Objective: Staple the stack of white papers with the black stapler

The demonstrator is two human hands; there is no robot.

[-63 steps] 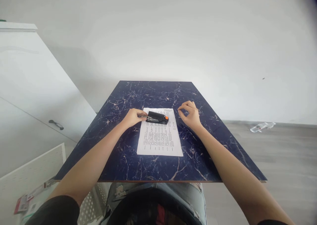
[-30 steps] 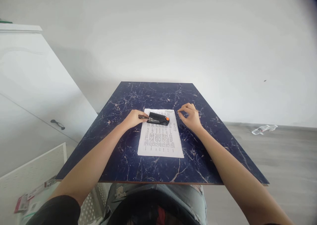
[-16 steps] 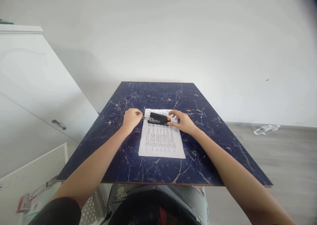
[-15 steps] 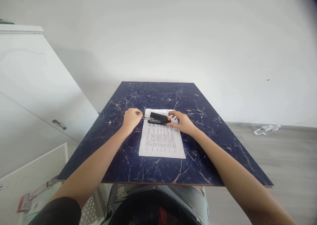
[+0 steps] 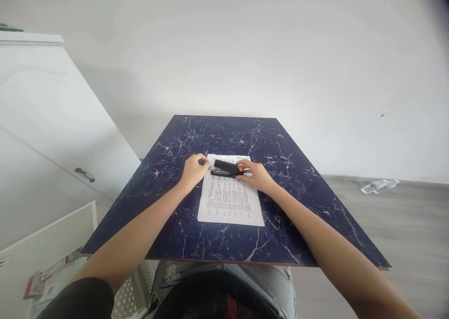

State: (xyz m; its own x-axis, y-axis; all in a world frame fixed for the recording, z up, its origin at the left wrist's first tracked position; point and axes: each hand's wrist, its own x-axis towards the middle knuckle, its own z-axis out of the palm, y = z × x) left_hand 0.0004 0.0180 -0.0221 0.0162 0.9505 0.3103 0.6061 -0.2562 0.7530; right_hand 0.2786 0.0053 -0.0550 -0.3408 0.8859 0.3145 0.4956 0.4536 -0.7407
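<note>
A black stapler (image 5: 226, 168) with an orange part at its right end lies across the upper part of a printed sheet of paper (image 5: 231, 202). A short bit of its metal staple tray (image 5: 212, 168) sticks out of the left end. Pinched fingers of my left hand (image 5: 196, 168) are at the tip of that tray. Around the stapler's right end, my right hand (image 5: 256, 175) has its thumb on the near side and fingers on the far side. Whether staples lie inside the tray is too small to tell.
The dark blue marbled table (image 5: 168, 136) carries the paper, with a small dark object (image 5: 283, 158) to the right. A white cabinet (image 5: 56, 122) stands at the left. Clear plastic packaging (image 5: 379, 186) lies on the floor at the right.
My left hand has moved right, and less of the metal tray now shows outside the stapler. My right hand's fingers have closed in on the orange end.
</note>
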